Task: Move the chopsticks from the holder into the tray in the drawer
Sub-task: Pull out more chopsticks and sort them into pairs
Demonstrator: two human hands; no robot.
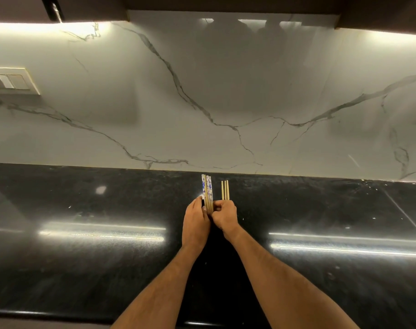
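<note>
Both of my hands meet over the black countertop (83, 210), near the backsplash. My left hand (195, 224) is closed around a bundle of chopsticks with blue-and-white patterned tops (207, 189), which stand upright. My right hand (224, 217) is closed right beside it, its fingers touching the same bundle. Three plain wooden chopsticks (225, 190) rise just behind my right hand. The holder is almost fully hidden behind my hands; only a dark sliver shows between them. No drawer or tray is in view.
A glossy white marble backsplash (226, 103) rises behind the counter. A switch plate (12, 80) is mounted on the wall at far left. Dark upper cabinets (226, 3) hang overhead. The counter's front edge (59, 315) runs along the bottom.
</note>
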